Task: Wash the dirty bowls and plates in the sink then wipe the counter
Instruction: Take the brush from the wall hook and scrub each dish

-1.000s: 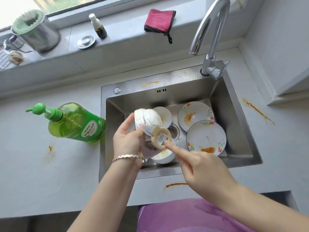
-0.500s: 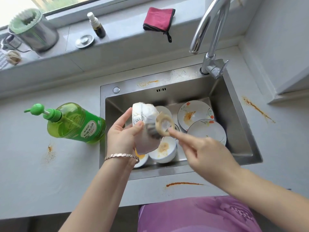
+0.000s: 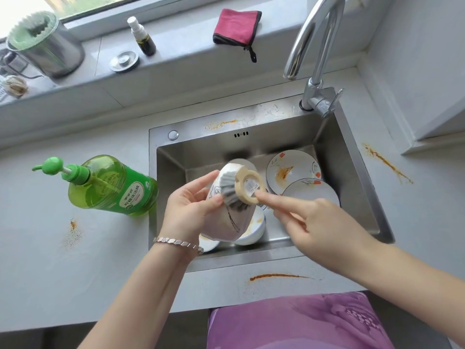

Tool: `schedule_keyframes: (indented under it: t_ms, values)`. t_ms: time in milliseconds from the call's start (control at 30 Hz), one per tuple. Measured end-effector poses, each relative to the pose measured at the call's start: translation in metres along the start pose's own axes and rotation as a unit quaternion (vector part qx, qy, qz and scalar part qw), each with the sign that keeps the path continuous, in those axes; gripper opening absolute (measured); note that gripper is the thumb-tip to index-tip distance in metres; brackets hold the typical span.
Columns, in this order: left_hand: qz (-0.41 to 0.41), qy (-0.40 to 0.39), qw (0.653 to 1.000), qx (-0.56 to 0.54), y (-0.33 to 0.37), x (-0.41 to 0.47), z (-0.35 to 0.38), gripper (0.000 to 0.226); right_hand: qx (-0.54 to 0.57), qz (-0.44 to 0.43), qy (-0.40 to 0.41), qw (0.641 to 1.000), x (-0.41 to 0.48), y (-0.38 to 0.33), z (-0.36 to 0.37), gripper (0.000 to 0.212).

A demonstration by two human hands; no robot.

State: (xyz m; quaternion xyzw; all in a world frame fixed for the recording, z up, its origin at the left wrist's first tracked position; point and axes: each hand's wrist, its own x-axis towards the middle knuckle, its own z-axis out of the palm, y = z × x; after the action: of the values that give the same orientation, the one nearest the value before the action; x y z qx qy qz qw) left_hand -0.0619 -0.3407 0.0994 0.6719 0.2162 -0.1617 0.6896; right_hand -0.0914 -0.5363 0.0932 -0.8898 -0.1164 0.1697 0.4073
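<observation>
A: Over the sink (image 3: 357,157), the left hand (image 3: 187,210) gripped a white wrapped bundle (image 3: 226,220), with a beige ring (image 3: 240,190) at its top!
B: The right hand (image 3: 319,222) laid a straight forefinger on that ring's rim.
A: Below lay two stained plates (image 3: 293,167) and a bowl (image 3: 254,230).
B: A green soap bottle (image 3: 113,187) stood on the smeared tabletop (image 3: 50,273), just left of the sink.

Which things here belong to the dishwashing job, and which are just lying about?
Job: left hand holding white packet, right hand touching its beige ring, plates, bowl, sink, soap bottle, pink cloth.
Lying about: spray bottle, metal canister, metal disc.
</observation>
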Motion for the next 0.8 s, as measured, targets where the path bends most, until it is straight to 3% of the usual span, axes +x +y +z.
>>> schedule_keyframes:
  t_ms: [167,333,400,533,667,800]
  values:
    - [0.001,-0.037,0.999,0.015,-0.001,0.0,-0.009,0.044,0.016,0.056,0.006,0.998,0.014,0.013,-0.018,0.044]
    - [0.007,-0.066,0.998,-0.004,0.001,-0.002,-0.017,0.043,0.042,0.022,-0.055,0.997,0.005,-0.002,-0.028,0.036]
    - [0.011,-0.084,0.996,-0.013,0.004,-0.003,-0.02,0.043,0.083,0.064,-0.058,0.993,0.015,0.004,-0.034,0.035]
    - [0.021,-0.13,0.99,-0.052,0.013,-0.005,-0.023,0.067,0.22,0.168,-0.061,0.959,0.034,0.029,-0.037,0.034]
    - [0.02,-0.106,0.99,-0.09,0.016,-0.003,-0.024,0.07,0.317,0.222,-0.108,0.916,0.035,0.04,-0.028,0.03]
    - [0.022,-0.082,0.989,-0.118,0.012,0.0,-0.023,0.07,0.315,0.204,-0.08,0.923,0.034,0.032,-0.028,0.033]
